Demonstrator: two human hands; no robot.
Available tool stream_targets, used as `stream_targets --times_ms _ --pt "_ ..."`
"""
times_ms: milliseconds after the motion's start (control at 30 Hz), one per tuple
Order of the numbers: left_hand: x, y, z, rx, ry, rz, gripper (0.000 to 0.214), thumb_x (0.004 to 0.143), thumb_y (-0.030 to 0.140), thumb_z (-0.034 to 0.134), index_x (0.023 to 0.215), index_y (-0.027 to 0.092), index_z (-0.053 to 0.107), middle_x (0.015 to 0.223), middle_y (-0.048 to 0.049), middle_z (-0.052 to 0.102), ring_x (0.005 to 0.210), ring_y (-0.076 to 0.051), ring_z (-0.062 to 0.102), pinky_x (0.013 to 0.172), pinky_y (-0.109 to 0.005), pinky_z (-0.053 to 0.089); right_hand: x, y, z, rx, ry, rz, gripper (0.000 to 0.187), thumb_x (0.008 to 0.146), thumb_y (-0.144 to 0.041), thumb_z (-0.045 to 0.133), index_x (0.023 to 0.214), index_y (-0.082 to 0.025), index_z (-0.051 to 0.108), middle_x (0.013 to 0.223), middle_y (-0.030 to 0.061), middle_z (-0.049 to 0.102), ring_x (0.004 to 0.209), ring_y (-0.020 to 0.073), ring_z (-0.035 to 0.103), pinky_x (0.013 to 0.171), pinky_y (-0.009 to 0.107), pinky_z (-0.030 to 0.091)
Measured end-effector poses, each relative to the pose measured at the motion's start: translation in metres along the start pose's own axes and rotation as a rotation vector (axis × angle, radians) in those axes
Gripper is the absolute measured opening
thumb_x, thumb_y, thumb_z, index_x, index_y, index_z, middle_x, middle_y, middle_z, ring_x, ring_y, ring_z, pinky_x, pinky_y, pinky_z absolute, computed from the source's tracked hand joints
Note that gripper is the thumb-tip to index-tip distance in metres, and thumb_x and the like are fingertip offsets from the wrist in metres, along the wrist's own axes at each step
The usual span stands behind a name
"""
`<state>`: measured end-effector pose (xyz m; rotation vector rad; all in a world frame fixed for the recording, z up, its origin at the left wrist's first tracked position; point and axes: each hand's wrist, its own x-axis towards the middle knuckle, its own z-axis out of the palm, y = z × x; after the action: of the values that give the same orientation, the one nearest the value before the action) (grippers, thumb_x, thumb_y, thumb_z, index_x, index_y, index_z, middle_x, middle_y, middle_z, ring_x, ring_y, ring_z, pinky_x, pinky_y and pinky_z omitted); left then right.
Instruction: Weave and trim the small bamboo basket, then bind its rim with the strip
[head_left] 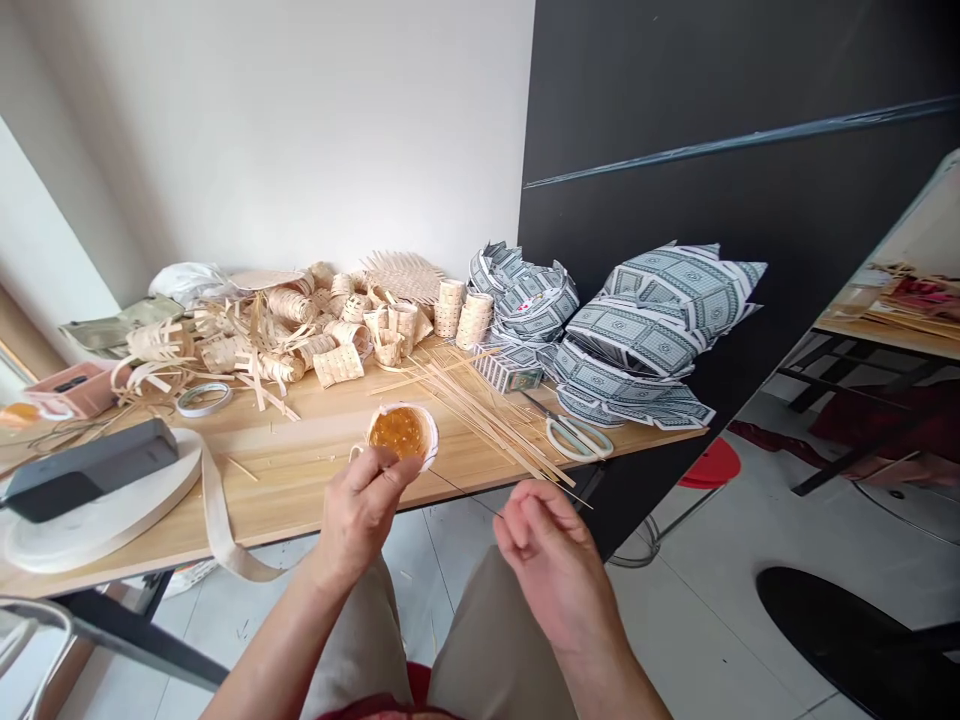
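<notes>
My left hand [365, 505] is at the front edge of the wooden table [300, 470], its fingers touching a small white cup [403, 434] filled with amber stuff. Whether it grips the cup I cannot tell for sure. My right hand [551, 555] hovers off the table's edge above my lap, fingers curled and pinching a very thin stick [579, 498]. A bundle of thin bamboo strips [480, 410] lies just beyond both hands, and white-handled scissors [574, 435] rest to their right.
Several small woven baskets [337, 335] and loose strips are heaped at the back. A tape roll [203, 398], a big coil of white band [112, 505] with a dark box [90, 468] on it, and patterned cushions [652, 325] fill the table's ends. A red stool [709, 465] stands below.
</notes>
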<state>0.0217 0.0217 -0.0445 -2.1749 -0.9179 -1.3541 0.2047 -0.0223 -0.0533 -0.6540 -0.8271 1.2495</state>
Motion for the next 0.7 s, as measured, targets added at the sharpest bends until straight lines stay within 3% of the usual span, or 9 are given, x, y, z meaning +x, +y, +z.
stream_targets --times_ms 133,233,333,467,600,700 --pt "-0.005 0.002 0.002 -0.029 -0.012 0.006 0.022 0.081 0.003 0.051 0.092 0.018 0.063 0.071 -0.0006 0.056 0.059 -0.008 0.053 0.051 -0.016 0.038 -0.005 -0.008 -0.015 0.007 0.089 -0.002 0.021 0.07 -0.036 0.07 0.066 -0.02 0.056 0.05 -0.0063 0.034 0.045 0.0053 0.035 0.043 0.018 0.028" --pt "-0.003 0.005 0.004 -0.157 0.029 -0.09 0.02 0.08 0.005 0.054 0.091 0.019 0.065 0.071 -0.0007 0.055 0.062 -0.008 0.053 0.053 -0.016 0.039 -0.012 -0.006 -0.014 -0.036 0.056 -0.005 0.021 0.074 -0.037 0.066 0.067 -0.02 0.056 0.05 -0.006 0.034 0.045 0.0058 0.036 0.043 0.018 0.028" --pt "0.0 0.005 0.004 -0.47 0.093 -0.309 0.016 0.079 0.01 0.058 0.086 0.021 0.067 0.068 0.0001 0.053 0.062 -0.009 0.052 0.055 -0.017 0.041 -0.017 0.001 -0.003 -0.092 -0.04 0.053 0.02 0.08 -0.039 0.059 0.073 -0.021 0.054 0.049 -0.0065 0.035 0.044 0.0065 0.036 0.042 0.019 0.027" --pt "-0.004 0.002 0.006 -0.941 0.165 -0.657 0.008 0.078 0.019 0.061 0.08 0.022 0.069 0.063 0.0025 0.046 0.05 -0.006 0.042 0.042 -0.017 0.033 -0.017 0.006 0.014 -0.268 -0.206 0.086 0.023 0.085 -0.041 0.05 0.076 -0.02 0.05 0.05 -0.0055 0.041 0.047 0.0078 0.039 0.044 0.02 0.029" --pt "-0.009 0.0 0.004 -1.226 0.149 -0.789 0.006 0.076 0.025 0.065 0.076 0.021 0.069 0.064 0.0025 0.045 0.048 -0.005 0.041 0.039 -0.016 0.029 -0.01 -0.004 0.028 -0.519 -0.202 -0.032 0.017 0.084 -0.036 0.049 0.08 -0.019 0.051 0.056 -0.0059 0.037 0.05 0.0076 0.035 0.047 0.02 0.031" --pt "-0.01 -0.001 0.0 -1.309 0.097 -0.804 0.005 0.074 0.025 0.066 0.074 0.021 0.07 0.062 0.0026 0.045 0.048 -0.004 0.041 0.041 -0.016 0.03 0.001 -0.017 0.037 -0.792 -0.103 -0.256 0.007 0.078 -0.026 0.054 0.079 -0.019 0.056 0.056 -0.0059 0.033 0.051 0.0084 0.035 0.048 0.02 0.034"
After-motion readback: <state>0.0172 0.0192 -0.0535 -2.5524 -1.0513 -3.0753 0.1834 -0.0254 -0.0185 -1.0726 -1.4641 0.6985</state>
